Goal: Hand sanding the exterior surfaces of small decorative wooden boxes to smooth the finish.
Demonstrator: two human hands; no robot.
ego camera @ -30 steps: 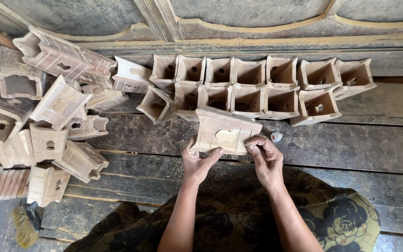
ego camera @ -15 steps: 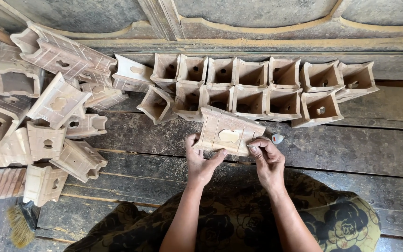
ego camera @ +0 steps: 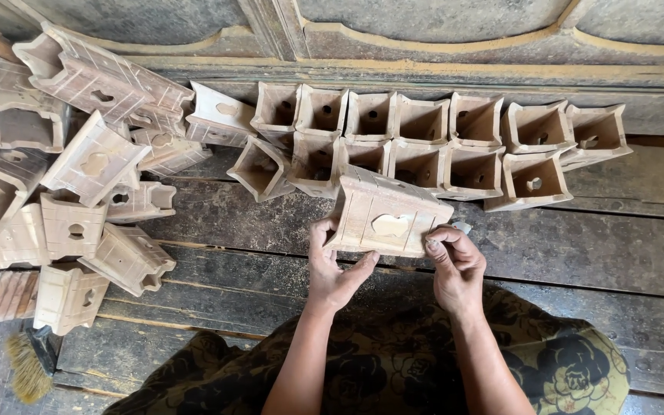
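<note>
Left hand [ego camera: 337, 270] clamps the wooden box [ego camera: 386, 219]; right hand [ego camera: 455, 265] pinches sandpaper [ego camera: 461, 227], sanding its edge; probably flip next.

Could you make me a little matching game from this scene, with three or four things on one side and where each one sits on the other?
Things:
1. wooden box with a heart-shaped hole
2. brush
3. neat rows of open boxes
4. jumbled heap of boxes

Places:
A. along the carved wall at the top
B. bottom left corner of the plank floor
C. piled at the left
D. held between the left hand and right hand

Pairs: 1-D, 2-B, 3-A, 4-C
</note>
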